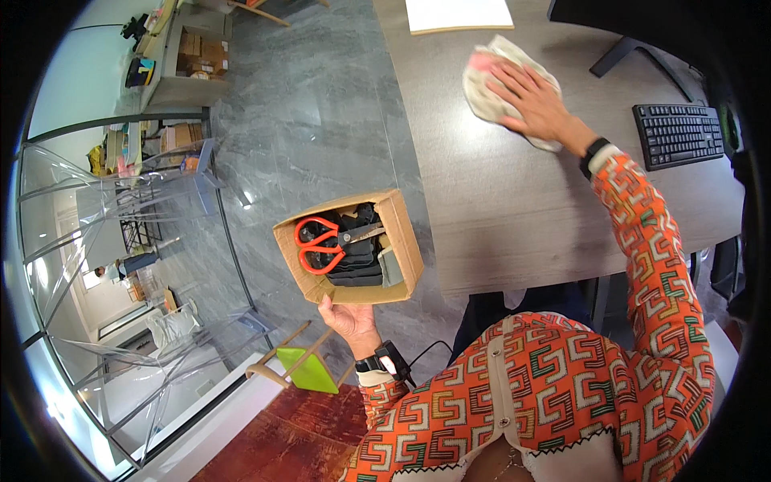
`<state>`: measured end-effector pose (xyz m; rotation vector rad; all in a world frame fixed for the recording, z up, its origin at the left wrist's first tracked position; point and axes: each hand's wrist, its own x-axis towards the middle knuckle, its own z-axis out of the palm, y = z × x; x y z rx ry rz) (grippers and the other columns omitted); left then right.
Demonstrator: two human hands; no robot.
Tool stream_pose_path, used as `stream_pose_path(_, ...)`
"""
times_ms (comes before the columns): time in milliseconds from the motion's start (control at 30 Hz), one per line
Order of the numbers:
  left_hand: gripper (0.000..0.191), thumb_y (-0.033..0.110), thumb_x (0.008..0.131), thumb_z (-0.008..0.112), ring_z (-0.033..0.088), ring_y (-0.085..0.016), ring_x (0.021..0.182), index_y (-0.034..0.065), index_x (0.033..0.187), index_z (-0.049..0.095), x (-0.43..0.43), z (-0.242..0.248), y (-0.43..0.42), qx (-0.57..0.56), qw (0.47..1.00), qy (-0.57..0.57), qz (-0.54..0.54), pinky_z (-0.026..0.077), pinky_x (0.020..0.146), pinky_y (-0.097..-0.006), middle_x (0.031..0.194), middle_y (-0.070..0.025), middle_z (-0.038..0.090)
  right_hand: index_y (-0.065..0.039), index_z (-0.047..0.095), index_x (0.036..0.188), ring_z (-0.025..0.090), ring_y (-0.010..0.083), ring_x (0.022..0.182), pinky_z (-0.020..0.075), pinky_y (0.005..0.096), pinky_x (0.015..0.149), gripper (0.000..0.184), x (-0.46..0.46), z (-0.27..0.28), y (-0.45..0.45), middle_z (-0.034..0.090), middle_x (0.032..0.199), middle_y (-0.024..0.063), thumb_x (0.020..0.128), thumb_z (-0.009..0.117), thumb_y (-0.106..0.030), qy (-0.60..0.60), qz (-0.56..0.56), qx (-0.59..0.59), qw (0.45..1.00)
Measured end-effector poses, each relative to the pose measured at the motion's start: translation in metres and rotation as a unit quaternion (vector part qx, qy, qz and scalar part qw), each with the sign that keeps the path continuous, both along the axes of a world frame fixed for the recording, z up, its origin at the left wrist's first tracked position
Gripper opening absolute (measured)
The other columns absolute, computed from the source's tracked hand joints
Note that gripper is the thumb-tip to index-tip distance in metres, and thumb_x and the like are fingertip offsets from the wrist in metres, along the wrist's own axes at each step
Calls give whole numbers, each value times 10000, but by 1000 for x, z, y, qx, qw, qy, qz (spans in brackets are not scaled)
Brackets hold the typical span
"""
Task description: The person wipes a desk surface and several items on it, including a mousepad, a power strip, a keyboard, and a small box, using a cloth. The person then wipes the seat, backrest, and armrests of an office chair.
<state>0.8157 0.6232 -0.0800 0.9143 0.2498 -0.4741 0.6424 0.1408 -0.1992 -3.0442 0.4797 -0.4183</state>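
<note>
My left hand (351,323) holds an open-topped cardboard box (415,247) from its near side, out past the desk's left edge and above the floor. Scissors with red handles (319,246) lie on top inside the box, over dark folded items (358,272). A grey piece (391,268) stands along the box's inner wall; I cannot tell what it is. On the desk (512,199), my right hand (533,99) presses flat with its fingers over a cream cloth (480,90) that has a pink patch.
A black keyboard (679,135) and a monitor stand (638,54) are on the desk's right side. At the far edge lies a white board (461,13). A chair with a green seat (308,369) stands lower left. Beyond a framed clear partition (120,199) is a person (129,265).
</note>
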Motion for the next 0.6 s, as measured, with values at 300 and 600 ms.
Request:
stream_pose_path(300, 620, 245, 734, 719, 557, -250, 1160, 101, 1306, 528, 4, -12, 13, 44, 999, -2, 8, 456, 989, -474, 1254, -54, 587, -225, 475, 1424, 307, 251, 1429, 191, 453, 1183, 617, 137, -30, 76, 389, 1516, 117, 916, 473, -576, -79, 133, 69, 986)
stream_pose_path(600, 595, 223, 765, 666, 528, -275, 1226, 71, 1320, 517, 5, -3, -9, 15, 1000, -5, -26, 390, 1069, -491, 1330, -76, 565, -150, 502, 1349, 320, 318, 1395, 284, 508, 1110, 747, -3, -2, 258, 328, 1538, 128, 754, 707, -553, 25, 317, 170, 933)
